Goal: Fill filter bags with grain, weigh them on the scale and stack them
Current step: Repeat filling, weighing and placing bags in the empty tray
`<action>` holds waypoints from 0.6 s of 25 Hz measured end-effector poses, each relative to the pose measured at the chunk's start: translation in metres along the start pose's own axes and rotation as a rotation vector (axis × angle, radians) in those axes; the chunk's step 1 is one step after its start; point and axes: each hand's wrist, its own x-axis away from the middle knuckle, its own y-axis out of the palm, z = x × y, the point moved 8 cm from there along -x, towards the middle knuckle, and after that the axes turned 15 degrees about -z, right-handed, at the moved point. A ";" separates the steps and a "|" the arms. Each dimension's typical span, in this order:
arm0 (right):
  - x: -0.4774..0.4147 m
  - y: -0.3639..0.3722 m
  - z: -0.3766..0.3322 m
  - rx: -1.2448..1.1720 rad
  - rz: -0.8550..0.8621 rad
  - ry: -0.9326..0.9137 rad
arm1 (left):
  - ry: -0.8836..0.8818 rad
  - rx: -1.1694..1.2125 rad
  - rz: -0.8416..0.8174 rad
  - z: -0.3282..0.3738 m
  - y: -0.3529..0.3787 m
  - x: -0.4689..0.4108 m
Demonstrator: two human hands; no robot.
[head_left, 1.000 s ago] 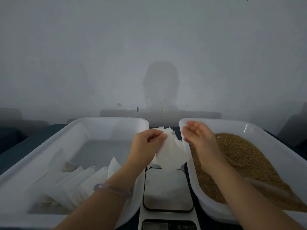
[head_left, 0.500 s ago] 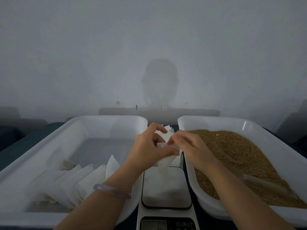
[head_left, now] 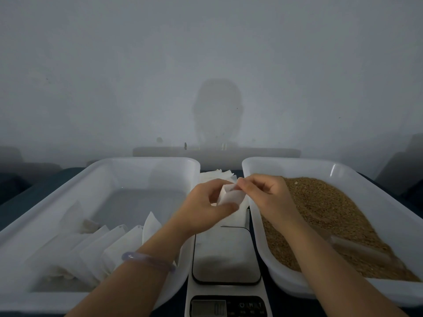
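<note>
Filter bag, mouth newly open, in the pinching grip of left hand and right hand

Lighting: dim, cool, hazy. Source: behind the viewer; head shadow on the far wall. Glare: small streak on the right tray rim. Focus: soft throughout. Edges: wide-angle bowing of tray sides.

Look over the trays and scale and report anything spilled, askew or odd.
Nothing lies spilled on the scale. Two small oddities: the scoop lies partly sunk in the grain in the right tray, and one lumpy bag sits apart behind the leaning row of bags in the left tray.
</note>
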 end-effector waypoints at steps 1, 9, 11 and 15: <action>0.000 -0.002 0.000 -0.013 0.023 -0.006 | 0.010 -0.017 0.018 0.002 -0.001 0.000; -0.002 0.002 0.009 0.071 -0.060 0.075 | -0.032 -0.181 0.073 -0.004 -0.003 -0.001; -0.002 0.006 0.012 0.167 -0.107 0.112 | -0.030 -0.213 0.109 -0.006 -0.004 -0.002; -0.002 0.014 0.007 0.219 -0.210 0.103 | -0.005 -0.254 0.099 -0.005 -0.005 -0.003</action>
